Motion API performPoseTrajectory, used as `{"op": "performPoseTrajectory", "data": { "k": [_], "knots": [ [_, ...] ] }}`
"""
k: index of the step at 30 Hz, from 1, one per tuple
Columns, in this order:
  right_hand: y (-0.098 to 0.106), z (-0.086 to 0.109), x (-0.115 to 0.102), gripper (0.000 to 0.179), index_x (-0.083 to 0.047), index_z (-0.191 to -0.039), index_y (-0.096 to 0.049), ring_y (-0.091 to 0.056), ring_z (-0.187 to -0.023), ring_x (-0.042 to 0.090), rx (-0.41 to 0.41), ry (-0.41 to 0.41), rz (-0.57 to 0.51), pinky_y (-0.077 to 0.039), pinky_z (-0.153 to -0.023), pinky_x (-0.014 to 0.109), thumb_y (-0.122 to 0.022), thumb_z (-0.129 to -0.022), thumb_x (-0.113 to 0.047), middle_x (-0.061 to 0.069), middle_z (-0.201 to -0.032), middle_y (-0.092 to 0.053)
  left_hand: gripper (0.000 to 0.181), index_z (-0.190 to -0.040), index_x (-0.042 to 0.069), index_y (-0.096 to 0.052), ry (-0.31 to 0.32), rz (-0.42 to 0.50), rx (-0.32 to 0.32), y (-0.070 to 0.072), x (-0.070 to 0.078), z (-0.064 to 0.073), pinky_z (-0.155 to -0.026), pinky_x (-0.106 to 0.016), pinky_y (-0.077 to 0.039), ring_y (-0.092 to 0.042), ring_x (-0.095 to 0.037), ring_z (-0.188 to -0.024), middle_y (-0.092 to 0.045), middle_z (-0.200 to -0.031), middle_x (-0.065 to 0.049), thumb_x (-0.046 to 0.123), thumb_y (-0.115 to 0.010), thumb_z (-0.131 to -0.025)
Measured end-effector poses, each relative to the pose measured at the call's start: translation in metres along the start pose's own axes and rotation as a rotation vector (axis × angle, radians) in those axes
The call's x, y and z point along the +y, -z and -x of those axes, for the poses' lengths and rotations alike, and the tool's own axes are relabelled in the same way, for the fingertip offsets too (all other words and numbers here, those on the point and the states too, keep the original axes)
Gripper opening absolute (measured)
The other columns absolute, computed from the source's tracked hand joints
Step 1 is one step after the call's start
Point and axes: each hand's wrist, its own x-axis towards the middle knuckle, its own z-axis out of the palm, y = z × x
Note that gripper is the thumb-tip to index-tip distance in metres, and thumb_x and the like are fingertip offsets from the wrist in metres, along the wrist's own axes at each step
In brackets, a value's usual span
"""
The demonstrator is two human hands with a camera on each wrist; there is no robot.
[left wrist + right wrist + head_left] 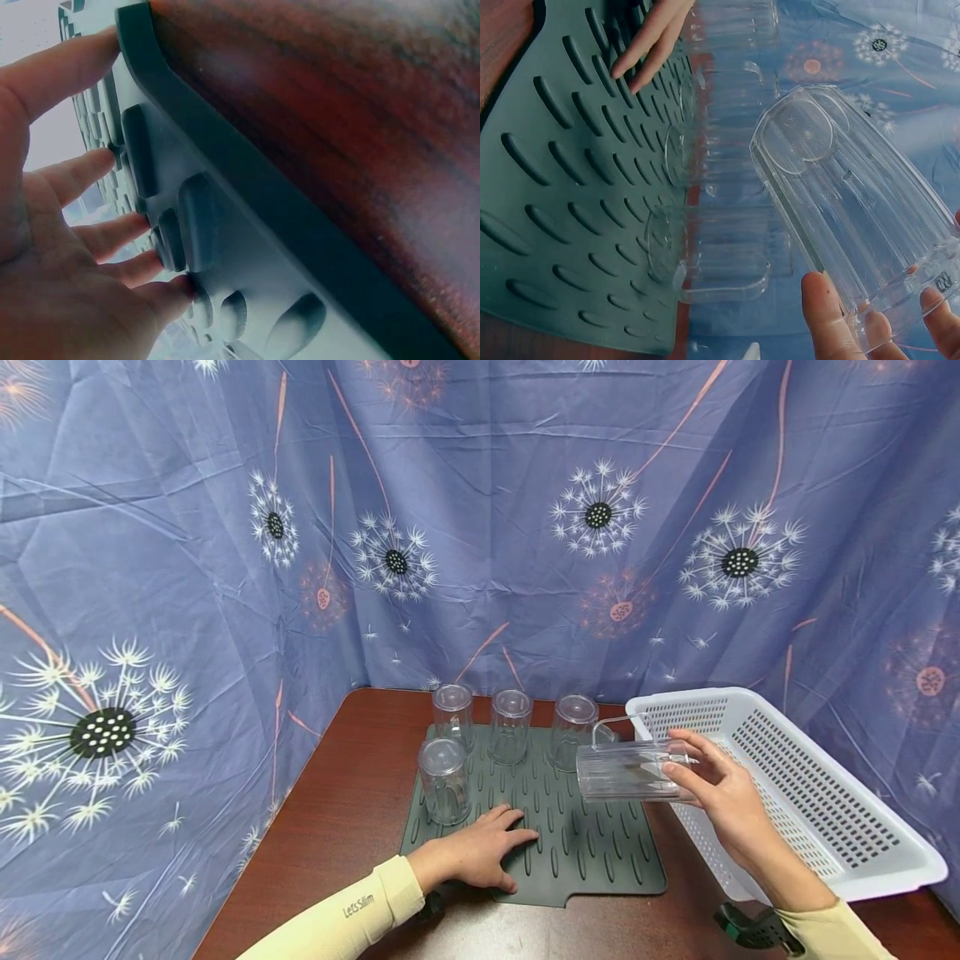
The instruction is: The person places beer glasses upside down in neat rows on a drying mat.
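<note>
My right hand (723, 797) grips a clear ribbed plastic mug (622, 771) near one end and holds it on its side above the mat's right part, its handle upward. In the right wrist view the fingertips and thumb pinch the end of this mug (847, 202). My left hand (480, 847) rests on the dark green drying mat (555, 860) with fingers spread; the left wrist view shows the fingertips on the raised ribs of the mat (247, 247). Several clear mugs stand upside down on the mat, the nearest mug (444, 781) just beyond my left hand.
A white perforated plastic basket (892, 827) stands at the right, beside the mat. The brown wooden table (315, 827) runs back to a blue dandelion-print curtain (480, 527). Along the mat's far side, three mugs (510, 727) form a row.
</note>
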Motion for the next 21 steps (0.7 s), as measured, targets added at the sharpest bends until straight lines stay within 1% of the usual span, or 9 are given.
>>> {"op": "performPoseTrajectory", "data": {
  "k": [3, 7, 10, 16, 21],
  "knots": [
    [-0.004, 0.001, 0.001, 0.047, -0.020, -0.143, -0.054, -0.060, -0.094, -0.002, 0.002, -0.021, -0.003, -0.054, -0.071, 0.021, -0.066, -0.098, -0.012, -0.012, -0.121, -0.058, 0.077, -0.152, 0.032, -0.045, -0.001, 0.000, -0.001, 0.000, 0.000, 0.000, -0.118, -0.044, -0.033, -0.026, -0.030, -0.152, -0.032, -0.163, -0.007, 0.046, -0.079, -0.085],
    [-0.007, 0.001, 0.002, 0.049, -0.016, -0.144, -0.053, -0.062, -0.092, -0.002, 0.005, -0.034, -0.018, -0.054, -0.071, 0.021, -0.067, -0.097, -0.013, -0.011, -0.121, -0.059, 0.077, -0.152, 0.033, -0.045, 0.003, 0.000, -0.004, 0.000, 0.000, 0.001, -0.118, -0.044, -0.033, -0.025, -0.029, -0.152, -0.031, -0.163, -0.006, 0.047, -0.079, -0.085],
    [-0.009, 0.002, 0.003, 0.051, -0.015, -0.146, -0.051, -0.061, -0.093, -0.002, 0.005, -0.039, 0.009, -0.053, -0.071, 0.022, -0.067, -0.098, -0.014, -0.010, -0.122, -0.058, 0.077, -0.152, 0.032, -0.045, -0.001, 0.013, -0.004, 0.000, 0.000, 0.001, -0.118, -0.044, -0.033, -0.025, -0.029, -0.152, -0.032, -0.163, -0.006, 0.046, -0.079, -0.085],
    [-0.014, 0.003, 0.006, 0.050, -0.020, -0.146, -0.051, -0.060, -0.096, -0.002, 0.011, -0.060, 0.075, -0.052, -0.072, 0.022, -0.067, -0.099, -0.019, -0.012, -0.123, -0.057, 0.075, -0.152, 0.029, -0.045, -0.019, 0.065, -0.006, 0.001, -0.003, 0.000, -0.119, -0.046, -0.032, -0.024, -0.032, -0.153, -0.031, -0.163, -0.008, 0.045, -0.078, -0.086],
    [-0.019, 0.003, 0.008, 0.048, -0.022, -0.145, -0.051, -0.060, -0.096, -0.003, 0.014, -0.074, 0.097, -0.053, -0.074, 0.022, -0.066, -0.099, -0.023, -0.017, -0.123, -0.056, 0.074, -0.152, 0.029, -0.045, -0.009, 0.094, -0.008, 0.002, -0.002, 0.000, -0.119, -0.047, -0.031, -0.023, -0.031, -0.153, -0.030, -0.163, -0.007, 0.045, -0.076, -0.087]
  ]
}}
